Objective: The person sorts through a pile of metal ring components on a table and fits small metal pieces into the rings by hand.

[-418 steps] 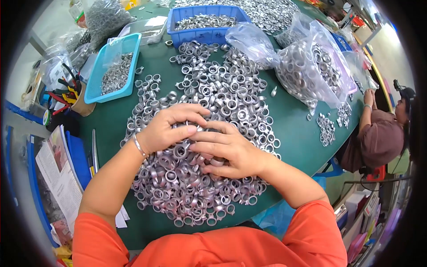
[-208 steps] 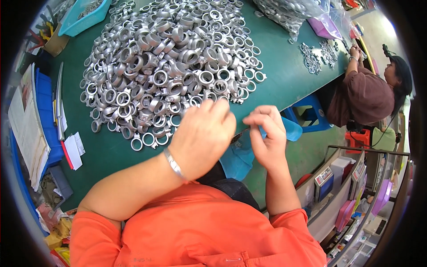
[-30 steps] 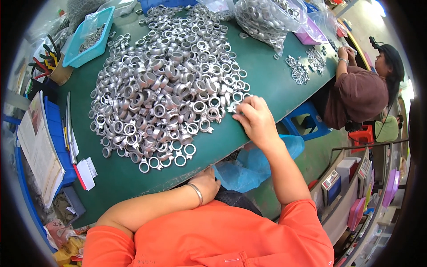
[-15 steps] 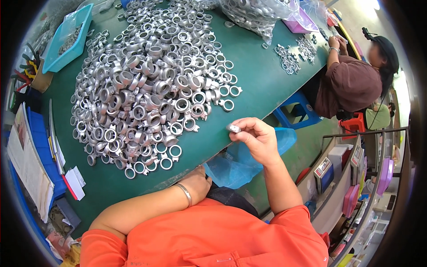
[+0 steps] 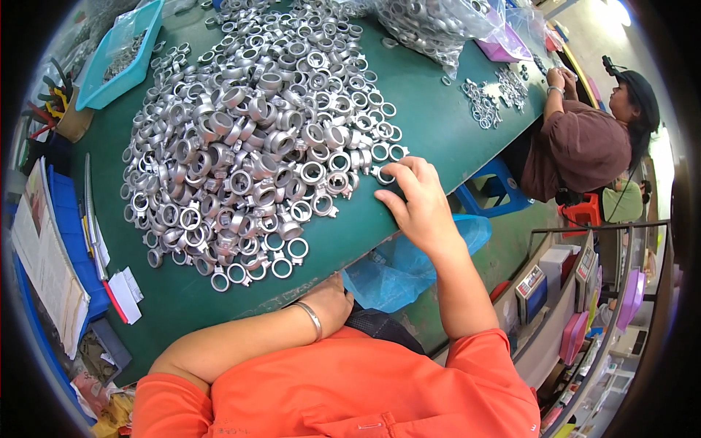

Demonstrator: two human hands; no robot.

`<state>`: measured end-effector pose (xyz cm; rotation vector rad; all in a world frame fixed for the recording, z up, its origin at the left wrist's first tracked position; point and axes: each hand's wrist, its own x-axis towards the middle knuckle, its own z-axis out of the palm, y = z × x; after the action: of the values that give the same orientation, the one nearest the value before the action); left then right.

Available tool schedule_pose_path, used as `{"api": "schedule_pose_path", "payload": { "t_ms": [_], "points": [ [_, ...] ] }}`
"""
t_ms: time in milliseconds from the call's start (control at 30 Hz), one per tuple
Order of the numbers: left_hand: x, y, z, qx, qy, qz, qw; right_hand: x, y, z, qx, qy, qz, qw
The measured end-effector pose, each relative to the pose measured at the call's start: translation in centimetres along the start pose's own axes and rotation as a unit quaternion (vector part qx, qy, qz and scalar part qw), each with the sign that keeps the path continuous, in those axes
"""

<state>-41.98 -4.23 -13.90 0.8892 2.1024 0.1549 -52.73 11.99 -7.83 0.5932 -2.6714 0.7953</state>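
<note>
A big heap of silver-grey metal rings, many with small lugs, is piled on the green table. At its right edge my right hand reaches over the tabletop, thumb and fingers apart. My fingertips are at a single metal ring, partly covering it; whether they touch it I cannot tell. My left hand, with a bracelet at the wrist, rests by the table's near edge, its fingers mostly hidden. A translucent blue plastic bag hangs below the edge between my hands.
A turquoise tray of small parts stands at the far left, near pliers in a box. A clear bag of rings, a purple bin and smaller ring groups lie far right. A co-worker sits beyond a blue stool.
My right hand has moved forward to the heap's right edge and its fingers have spread. The small metal piece it pinched is no longer seen in it. The view has shifted slightly.
</note>
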Motion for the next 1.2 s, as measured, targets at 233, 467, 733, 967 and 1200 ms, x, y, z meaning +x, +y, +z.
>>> {"api": "schedule_pose_path", "payload": {
  "t_ms": [233, 467, 733, 967, 1200],
  "points": [
    [0.5, 0.0, 0.8, -0.076, 0.0, -0.019, 0.997, -2.5, 1.3, 0.1, 0.247, -0.028, 0.111, 0.962],
    [-0.5, 0.2, -0.8, 0.074, -0.046, 0.037, 0.995, -2.7, -0.3, 0.6, 0.172, -0.046, 0.023, 0.984],
    [-0.6, 0.4, -1.4, 0.056, -0.036, 0.036, 0.997, -3.5, -1.7, 0.3, 0.203, -0.101, 0.053, 0.972],
    [-0.6, 0.1, -1.0, 0.02, -0.012, 0.039, 0.999, -4.7, -1.4, 0.0, 0.457, -0.101, 0.132, 0.874],
    [-1.0, 0.1, -1.4, 0.124, -0.023, 0.06, 0.99, -4.0, -0.8, -3.1, 0.277, -0.225, -0.014, 0.934]
  ]
}}
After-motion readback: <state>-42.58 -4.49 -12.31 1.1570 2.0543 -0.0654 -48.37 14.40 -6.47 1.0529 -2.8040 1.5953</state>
